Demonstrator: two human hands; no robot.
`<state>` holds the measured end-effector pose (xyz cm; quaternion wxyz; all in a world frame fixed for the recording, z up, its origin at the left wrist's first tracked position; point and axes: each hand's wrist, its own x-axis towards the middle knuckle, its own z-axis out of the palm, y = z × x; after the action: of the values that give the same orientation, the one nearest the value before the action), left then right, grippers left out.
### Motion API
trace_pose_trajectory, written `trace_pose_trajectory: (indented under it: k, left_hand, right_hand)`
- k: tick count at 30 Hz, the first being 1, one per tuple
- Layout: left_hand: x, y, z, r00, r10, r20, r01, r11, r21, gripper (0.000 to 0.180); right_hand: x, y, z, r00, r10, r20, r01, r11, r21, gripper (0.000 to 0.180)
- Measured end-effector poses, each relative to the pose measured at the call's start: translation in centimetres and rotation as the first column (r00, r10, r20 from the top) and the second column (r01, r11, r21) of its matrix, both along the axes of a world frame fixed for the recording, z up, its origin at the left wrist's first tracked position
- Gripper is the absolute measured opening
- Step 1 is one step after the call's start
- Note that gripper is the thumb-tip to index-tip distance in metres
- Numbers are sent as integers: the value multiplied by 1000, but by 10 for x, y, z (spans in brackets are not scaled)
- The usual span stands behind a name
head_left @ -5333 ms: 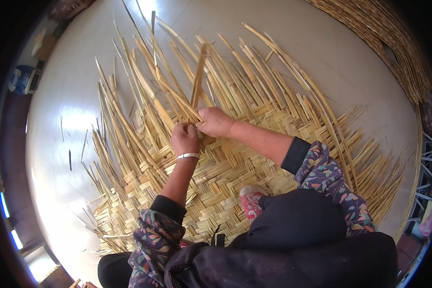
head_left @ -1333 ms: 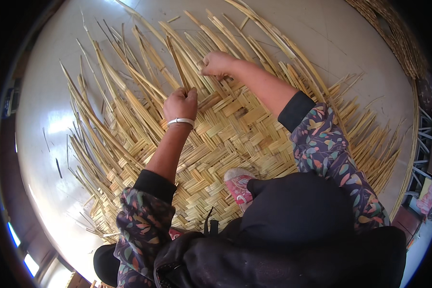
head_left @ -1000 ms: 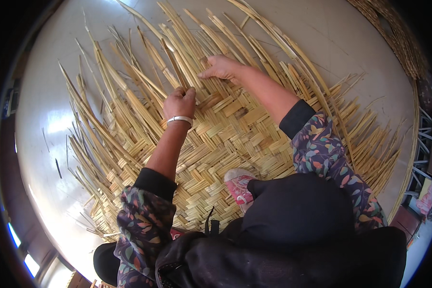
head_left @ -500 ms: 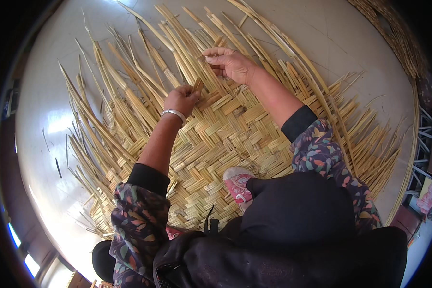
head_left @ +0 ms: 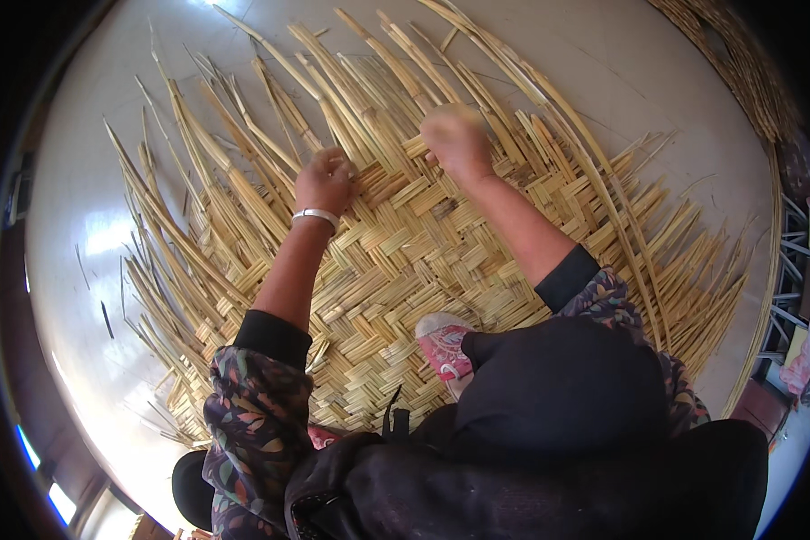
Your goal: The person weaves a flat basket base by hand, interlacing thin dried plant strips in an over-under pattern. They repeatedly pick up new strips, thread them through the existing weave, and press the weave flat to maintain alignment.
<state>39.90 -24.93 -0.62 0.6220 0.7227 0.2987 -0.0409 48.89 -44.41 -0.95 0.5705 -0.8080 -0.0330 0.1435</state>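
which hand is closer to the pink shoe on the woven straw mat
Right. The right hand rests on the flat woven straw mat almost straight beyond the pink shoe; the left hand, wearing a silver bracelet, lies further off to the left.

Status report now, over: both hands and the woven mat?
Left hand fisted on loose strips at weave edge. Right hand blurred, on strips beside it, grip unclear. Woven straw mat flat on floor. Pink shoe on mat.
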Motion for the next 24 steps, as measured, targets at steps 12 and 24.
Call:
trace_pose_trajectory:
  k: [12,24]
  left_hand:
    - [45,10,11,966,-28,-257,18,999,-41,33]
    - [31,-1,10,982,102,-157,-62,968,243,27]
  right_hand:
    - [7,4,10,979,-38,-202,44,999,27,8]
    - [4,5,8,989,-25,-148,9,994,-108,8]
